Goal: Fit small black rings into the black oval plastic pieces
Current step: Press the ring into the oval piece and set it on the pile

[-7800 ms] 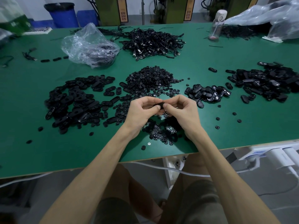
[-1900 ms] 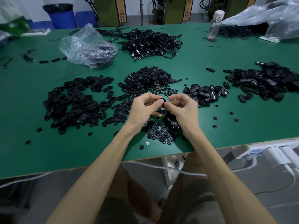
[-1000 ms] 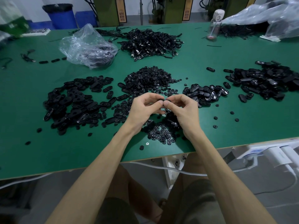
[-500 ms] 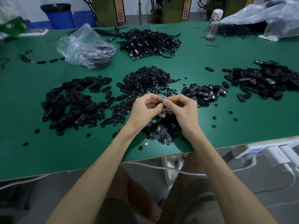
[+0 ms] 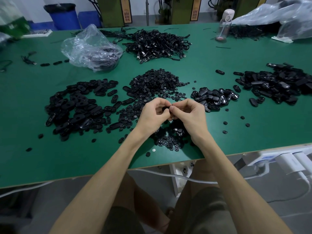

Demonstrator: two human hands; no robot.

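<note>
**Both hands pinch one black piece above the ring pile**

The left hand and the right hand meet over the near middle of the green surface, held a little above it. The fingers of both are curled inward, their tips together. They are clamped from either side on a small black piece. The fingers cover most of it, so I cannot tell whether a ring already sits in it.

Directly under the wrists lies a loose scatter of small black rings. A larger ring heap sits just beyond the hands. To the left spreads a broad pile of black oval pieces. Just right of the right hand is a smaller cluster of oval pieces. Well apart from that, toward the right edge, lies a big far-right pile. A few stray rings dot the surface between these groups, and a single screw lies near the front edge.

Farther back are a crumpled clear plastic bag with dark parts inside, a tangle of black cables and an upright clear bottle. A blue bin stands behind the surface. A white power strip hangs at the front right corner.
</note>
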